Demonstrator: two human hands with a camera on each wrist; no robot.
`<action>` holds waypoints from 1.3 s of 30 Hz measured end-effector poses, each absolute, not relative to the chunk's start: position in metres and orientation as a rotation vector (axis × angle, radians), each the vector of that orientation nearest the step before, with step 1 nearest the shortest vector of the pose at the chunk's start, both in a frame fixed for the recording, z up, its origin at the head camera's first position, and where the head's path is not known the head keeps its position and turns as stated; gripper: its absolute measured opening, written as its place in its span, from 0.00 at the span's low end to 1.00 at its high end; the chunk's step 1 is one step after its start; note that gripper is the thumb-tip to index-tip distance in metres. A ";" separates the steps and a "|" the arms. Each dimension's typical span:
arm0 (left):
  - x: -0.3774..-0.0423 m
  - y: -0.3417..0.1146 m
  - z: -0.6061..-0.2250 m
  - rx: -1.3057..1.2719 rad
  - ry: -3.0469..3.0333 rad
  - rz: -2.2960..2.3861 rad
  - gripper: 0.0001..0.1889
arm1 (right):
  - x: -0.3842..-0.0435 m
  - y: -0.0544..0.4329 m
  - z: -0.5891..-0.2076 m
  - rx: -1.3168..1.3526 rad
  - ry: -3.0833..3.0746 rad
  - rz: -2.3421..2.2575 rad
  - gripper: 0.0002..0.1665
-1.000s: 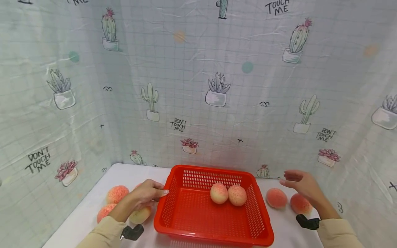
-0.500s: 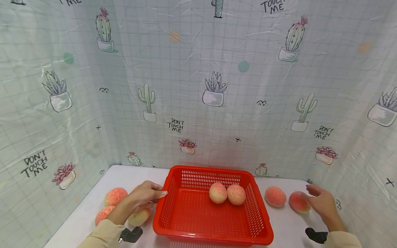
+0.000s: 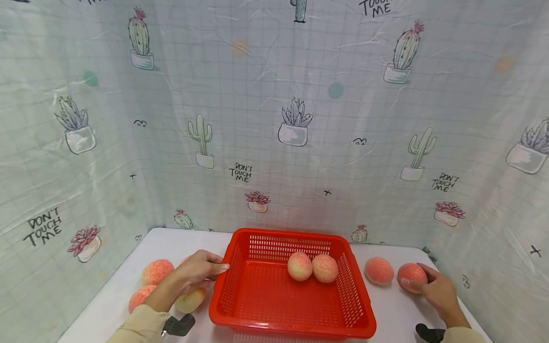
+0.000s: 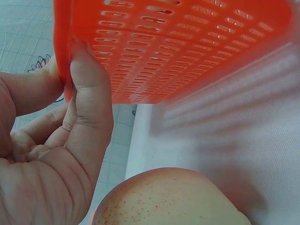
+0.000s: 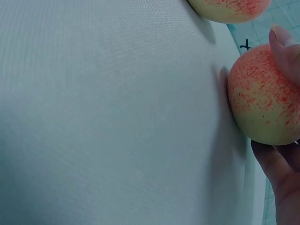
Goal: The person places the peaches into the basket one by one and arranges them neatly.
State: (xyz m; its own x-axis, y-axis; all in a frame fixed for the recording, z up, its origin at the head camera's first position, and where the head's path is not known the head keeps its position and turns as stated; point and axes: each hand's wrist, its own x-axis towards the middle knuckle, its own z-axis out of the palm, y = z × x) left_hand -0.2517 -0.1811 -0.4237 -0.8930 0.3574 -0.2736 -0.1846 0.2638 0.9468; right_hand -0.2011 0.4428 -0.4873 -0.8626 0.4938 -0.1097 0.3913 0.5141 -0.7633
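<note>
My left hand pinches the left rim of a red plastic basket, thumb on one side and fingers on the other, as the left wrist view shows. Two peaches, one paler and one pinker, lie side by side inside it. On the right, my right hand grips a pink-red peach between thumb and fingers. In the right wrist view that peach is close over the white table, its lower side yellowish. Another peach lies between it and the basket.
Several peaches are grouped at the left around my forearm, including a pink one and a yellowish one. A cactus-print cloth hangs behind and at both sides of the white table.
My right hand has come down from above the right-hand peaches, swung out to the right, and closed round the outer one. The left hand has stayed on the basket rim.
</note>
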 end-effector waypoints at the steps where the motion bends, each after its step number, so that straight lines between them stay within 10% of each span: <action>1: -0.252 -0.182 -0.424 0.151 2.106 1.667 0.20 | -0.201 0.442 -0.487 -0.768 -2.628 1.295 0.63; 19: -0.254 -0.184 -0.426 0.196 2.074 1.688 0.21 | -0.200 0.452 -0.474 -0.744 -2.709 1.349 0.73; 39: -0.254 -0.184 -0.425 0.184 2.088 1.685 0.21 | -0.188 0.442 -0.445 -0.478 -2.770 1.231 0.62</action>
